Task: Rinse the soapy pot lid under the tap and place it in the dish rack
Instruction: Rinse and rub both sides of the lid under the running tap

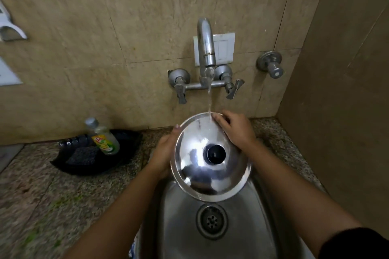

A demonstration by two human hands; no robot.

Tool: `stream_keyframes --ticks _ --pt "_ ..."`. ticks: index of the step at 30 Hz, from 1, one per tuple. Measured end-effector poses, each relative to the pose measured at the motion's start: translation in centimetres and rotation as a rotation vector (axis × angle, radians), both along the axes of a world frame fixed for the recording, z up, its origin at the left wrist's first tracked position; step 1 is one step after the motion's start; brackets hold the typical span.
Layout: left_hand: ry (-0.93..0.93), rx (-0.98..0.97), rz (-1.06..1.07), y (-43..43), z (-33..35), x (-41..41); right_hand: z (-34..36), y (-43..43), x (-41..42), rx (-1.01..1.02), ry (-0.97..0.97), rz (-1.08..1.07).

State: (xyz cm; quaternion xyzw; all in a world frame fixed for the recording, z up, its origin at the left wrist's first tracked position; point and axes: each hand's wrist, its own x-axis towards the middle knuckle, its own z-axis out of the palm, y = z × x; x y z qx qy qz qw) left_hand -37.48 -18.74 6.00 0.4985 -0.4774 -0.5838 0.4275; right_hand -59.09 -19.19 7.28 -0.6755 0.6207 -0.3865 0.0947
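A round steel pot lid (197, 172) with a black knob in its middle is held tilted over the steel sink (179, 223). Water runs from the wall tap (207, 48) and lands on the lid's far rim. My left hand (163, 151) grips the lid's left edge from behind, thumb over the rim. My right hand (235, 128) lies flat on the lid's upper right face, fingers by the water stream. No dish rack is in view.
On the speckled stone counter to the left, a black tray (126, 145) holds a dish soap bottle (104, 136) and a dark scrubber (81, 156). A separate valve knob (271, 65) sticks out of the wall at right. A wall corner closes the right side.
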Motion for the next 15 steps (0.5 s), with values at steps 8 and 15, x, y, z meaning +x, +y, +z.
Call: stream_keyframes --ticks 8,15 --pt "-0.019 -0.061 -0.077 -0.5 1.7 0.6 0.9 -0.7 1.3 0.065 -0.081 0.008" --pt "-0.074 -0.079 -0.102 -1.0 1.5 0.7 2.4 -0.6 3.6 0.145 0.031 0.164"
